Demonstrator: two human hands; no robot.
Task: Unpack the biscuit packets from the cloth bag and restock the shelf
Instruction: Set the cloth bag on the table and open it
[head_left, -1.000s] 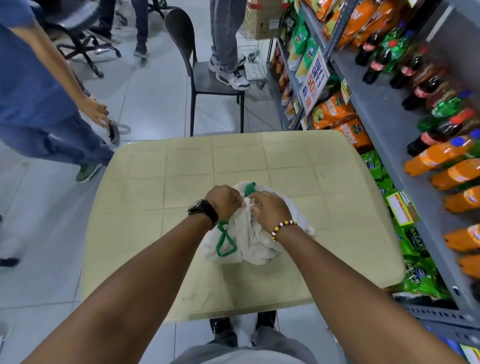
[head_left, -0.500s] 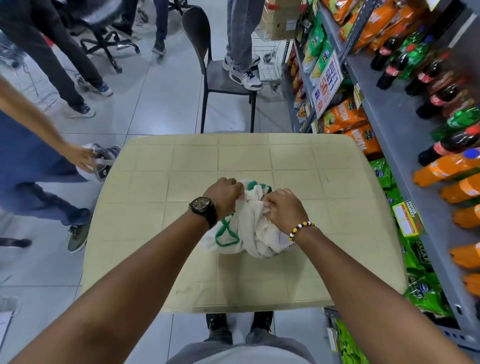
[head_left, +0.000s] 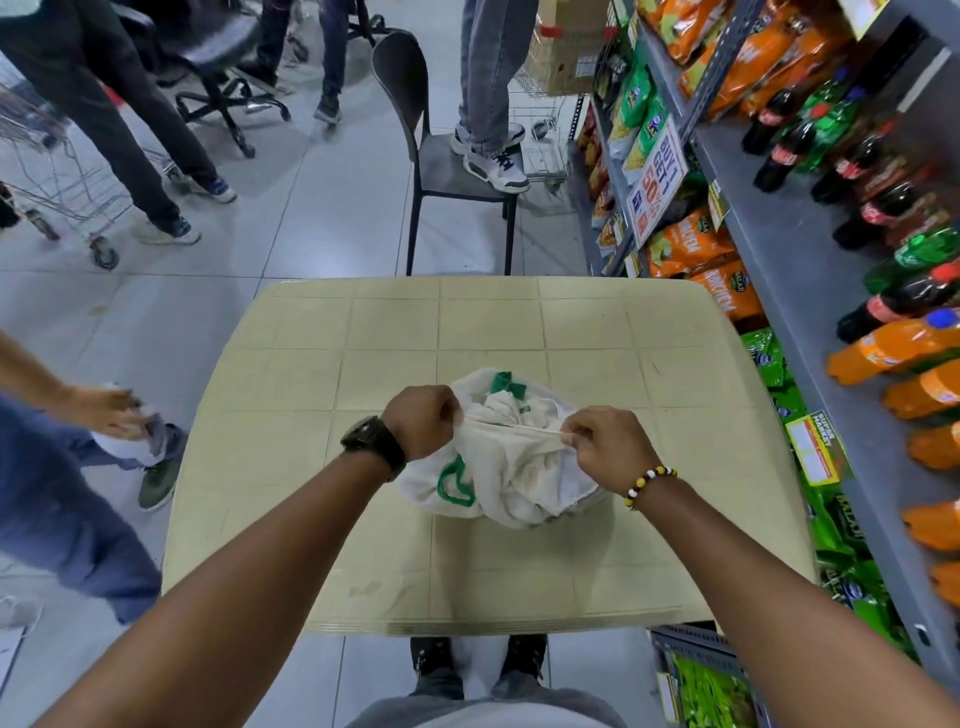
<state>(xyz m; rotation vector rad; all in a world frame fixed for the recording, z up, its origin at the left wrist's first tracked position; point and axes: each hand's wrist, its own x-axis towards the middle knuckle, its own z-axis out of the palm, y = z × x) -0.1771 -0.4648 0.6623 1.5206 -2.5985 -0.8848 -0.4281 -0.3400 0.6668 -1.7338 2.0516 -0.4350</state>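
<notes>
Bag (head_left: 498, 467), cloth, on table (head_left: 322, 364): left hand (head_left: 423, 421) and right hand (head_left: 608, 447) each pinch its rim, stretching the mouth open for unpacking.

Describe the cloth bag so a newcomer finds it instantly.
Find the beige table beside the grey shelf. At its centre lies the cloth bag, left hand and right hand gripping its mouth. Crumpled white fabric with green trim, unlike the shelf's glossy packets.

A black chair (head_left: 400, 73) stands beyond the beige table (head_left: 395, 322), near soda bottles (head_left: 893, 348).
</notes>
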